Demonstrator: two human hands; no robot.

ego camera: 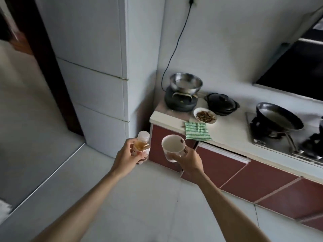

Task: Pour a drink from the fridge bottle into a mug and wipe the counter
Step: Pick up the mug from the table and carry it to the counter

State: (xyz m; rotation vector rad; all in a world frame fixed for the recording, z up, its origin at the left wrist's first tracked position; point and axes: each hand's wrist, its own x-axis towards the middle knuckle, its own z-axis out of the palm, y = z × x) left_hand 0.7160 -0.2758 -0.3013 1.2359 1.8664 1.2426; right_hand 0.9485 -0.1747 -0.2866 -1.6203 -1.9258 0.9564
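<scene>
My left hand (126, 155) grips a small plastic bottle (142, 144) with amber drink and a white cap, held upright in front of the fridge (97, 70). My right hand (187, 158) holds a white mug (172, 145) from below, its mouth tilted toward me; the inside looks empty. Bottle and mug are side by side, apart, in the air before the counter's left end. A green-and-white striped cloth (197, 131) lies on the white counter (232, 135), hanging slightly over its front edge.
On the counter stand a steel bowl (186, 82) on a dark cooker (180, 102), a black lidded pot (221, 103), a plate of food (205, 116), and a wok (279, 117) on the gas stove (272, 137). Red cabinet doors (227, 166) run below. A doorway opens at the far left.
</scene>
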